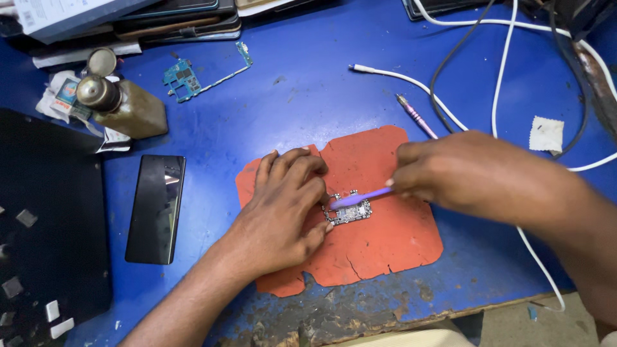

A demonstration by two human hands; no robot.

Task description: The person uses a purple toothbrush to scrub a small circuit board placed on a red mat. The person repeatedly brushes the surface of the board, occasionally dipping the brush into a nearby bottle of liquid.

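A small circuit board (349, 212) lies near the middle of the orange work mat (385, 244), and we take that mat as our landmark for everything else on the blue bench (308, 96). Our left hand (283, 212) lies flat on the mat's left half, fingers curled together and pressed down, fingertips touching the board's left edge, apparently to pin it so it cannot slide. Our right hand (450, 173) comes in over the mat's right edge, fingers closed in a pinch around a purple tool (360, 198), whose tip rests on top of the board; whether it is a brush or a pry stick we cannot tell. The mat, cracked along its near edge, seems there to shield the bench from the work. Just beyond the mat's far right corner lies a pink-handled screwdriver (414, 115), kept within reach, with a white cable (411, 83) running past it. To the mat's left a dark phone (156, 209) lies face up, and farther left sits a black tray (51, 244) dotted with small parts. Beyond the mat's far left corner we see a teal circuit board (183, 78) and a brass-coloured pump bottle (125, 106). A small white pad (546, 135) lies well to the mat's right.
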